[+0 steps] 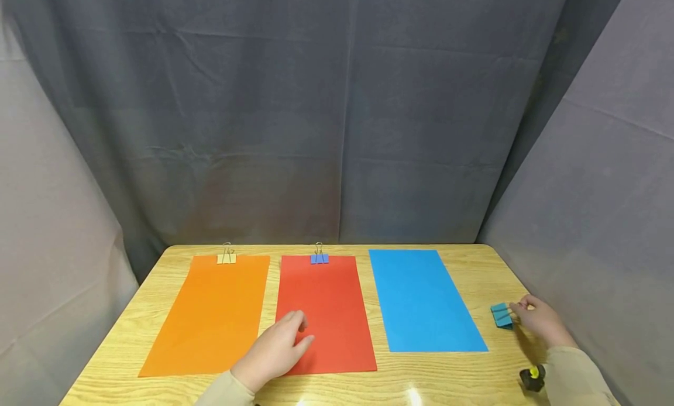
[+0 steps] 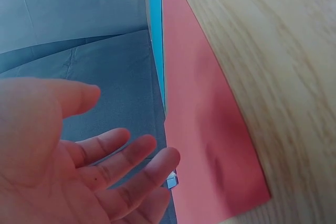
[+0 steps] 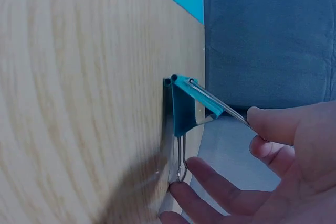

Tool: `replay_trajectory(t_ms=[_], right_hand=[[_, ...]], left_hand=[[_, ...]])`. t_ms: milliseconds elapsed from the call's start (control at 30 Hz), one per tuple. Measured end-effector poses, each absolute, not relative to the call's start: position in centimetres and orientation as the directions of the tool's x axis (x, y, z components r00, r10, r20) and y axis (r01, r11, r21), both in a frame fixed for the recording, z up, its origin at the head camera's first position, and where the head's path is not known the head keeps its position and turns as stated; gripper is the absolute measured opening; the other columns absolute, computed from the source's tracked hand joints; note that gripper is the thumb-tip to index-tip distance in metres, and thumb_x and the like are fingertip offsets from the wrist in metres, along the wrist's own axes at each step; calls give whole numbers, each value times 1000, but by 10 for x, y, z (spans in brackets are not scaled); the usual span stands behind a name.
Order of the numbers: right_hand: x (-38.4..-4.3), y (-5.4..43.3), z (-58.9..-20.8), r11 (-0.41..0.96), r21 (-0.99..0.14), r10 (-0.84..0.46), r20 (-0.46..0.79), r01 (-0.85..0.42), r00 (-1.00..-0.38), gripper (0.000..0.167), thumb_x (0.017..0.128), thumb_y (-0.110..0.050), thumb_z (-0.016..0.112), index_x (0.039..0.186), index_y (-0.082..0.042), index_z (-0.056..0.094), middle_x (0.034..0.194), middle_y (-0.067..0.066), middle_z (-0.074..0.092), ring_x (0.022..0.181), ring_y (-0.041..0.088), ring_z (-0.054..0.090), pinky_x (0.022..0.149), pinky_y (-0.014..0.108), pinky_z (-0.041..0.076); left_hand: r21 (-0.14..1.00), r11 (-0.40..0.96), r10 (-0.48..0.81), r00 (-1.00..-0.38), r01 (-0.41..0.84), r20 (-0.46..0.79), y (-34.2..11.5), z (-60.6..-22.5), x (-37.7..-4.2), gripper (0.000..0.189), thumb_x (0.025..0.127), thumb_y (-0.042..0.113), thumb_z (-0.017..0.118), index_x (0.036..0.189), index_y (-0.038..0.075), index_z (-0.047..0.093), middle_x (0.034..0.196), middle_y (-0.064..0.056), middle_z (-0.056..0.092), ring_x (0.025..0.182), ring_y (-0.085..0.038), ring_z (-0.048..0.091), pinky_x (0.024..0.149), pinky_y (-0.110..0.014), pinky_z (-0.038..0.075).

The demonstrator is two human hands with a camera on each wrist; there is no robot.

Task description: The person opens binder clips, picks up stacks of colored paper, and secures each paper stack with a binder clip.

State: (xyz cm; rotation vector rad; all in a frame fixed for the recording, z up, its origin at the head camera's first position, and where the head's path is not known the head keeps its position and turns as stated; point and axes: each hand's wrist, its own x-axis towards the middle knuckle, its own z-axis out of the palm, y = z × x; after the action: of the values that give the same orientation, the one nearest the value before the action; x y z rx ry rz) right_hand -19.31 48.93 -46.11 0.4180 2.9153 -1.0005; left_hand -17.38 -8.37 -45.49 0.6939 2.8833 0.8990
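Observation:
At the table's right side my right hand (image 1: 542, 322) pinches one wire handle of a teal binder clip (image 1: 502, 316) between thumb and forefinger. In the right wrist view the binder clip (image 3: 186, 103) stands close to the wood, its second wire handle reaching down by my other fingertips (image 3: 181, 190). My left hand (image 1: 279, 347) hovers over the lower left part of a red sheet (image 1: 329, 312), fingers loosely bent and holding nothing. The left wrist view shows the palm of that hand (image 2: 68, 161) with its fingers apart.
Left of the red sheet lies an orange sheet (image 1: 210, 318); a blue sheet (image 1: 426, 300) lies to its right. A yellow binder clip (image 1: 226, 258) sits on the orange sheet's top edge, a blue binder clip (image 1: 319, 258) on the red one's. Grey curtains (image 1: 421, 131) enclose the table.

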Motion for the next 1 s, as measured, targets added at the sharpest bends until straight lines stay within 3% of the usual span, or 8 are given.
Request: replay_trajectory(t_ms=[167, 400, 567, 667, 867, 1000], right_hand=[[-195, 491, -461, 737, -622, 237, -129, 265, -963, 36, 108, -37, 44, 93, -5, 42, 71, 0, 34, 58, 15, 33, 56, 33, 31], [-198, 492, -464, 720, -627, 257, -157, 297, -954, 39, 105, -41, 52, 97, -3, 47, 85, 12, 49, 63, 19, 39, 59, 35, 35], [-198, 490, -462, 691, -610, 297, -250, 388, -921, 71, 99, -56, 57, 121, 11, 42, 95, 21, 56, 83, 31, 56, 72, 43, 47], [-198, 490, -459, 674, -611, 300, -289, 416, -909, 86, 97, -61, 57, 129, 16, 36, 107, 28, 57, 99, 37, 58, 81, 49, 49], [-198, 490, -455, 675, -614, 261, -320, 409, -911, 80, 101, -55, 56, 129, 17, 37, 103, 22, 57, 97, 33, 57, 80, 45, 48], [-198, 490, -453, 642, -640, 232, -361, 421, -903, 81, 100, -53, 58, 131, 19, 36, 108, 26, 57, 100, 35, 58, 82, 45, 50]], left_hand=[[550, 726, 438, -894, 413, 94, -84, -454, -173, 20, 100, 27, 68, 103, 12, 54, 90, 0, 54, 69, -10, 44, 63, -26, 40], [551, 725, 444, -892, 413, 84, -83, -454, -174, 20, 100, 28, 68, 102, 13, 55, 90, 0, 53, 68, -10, 44, 63, -27, 40], [546, 730, 447, -891, 411, 74, -83, -454, -174, 20, 100, 28, 68, 102, 13, 55, 91, 1, 54, 68, -10, 45, 64, -27, 41], [548, 730, 447, -892, 409, 70, -83, -454, -173, 19, 100, 28, 67, 102, 13, 55, 91, 2, 54, 69, -10, 45, 64, -27, 41], [550, 728, 448, -891, 409, 69, -83, -455, -173, 19, 101, 28, 67, 100, 13, 55, 90, 2, 53, 68, -10, 44, 64, -27, 40], [553, 727, 449, -891, 407, 66, -84, -457, -173, 19, 101, 28, 67, 99, 13, 54, 89, 2, 53, 68, -10, 45, 63, -27, 40]])
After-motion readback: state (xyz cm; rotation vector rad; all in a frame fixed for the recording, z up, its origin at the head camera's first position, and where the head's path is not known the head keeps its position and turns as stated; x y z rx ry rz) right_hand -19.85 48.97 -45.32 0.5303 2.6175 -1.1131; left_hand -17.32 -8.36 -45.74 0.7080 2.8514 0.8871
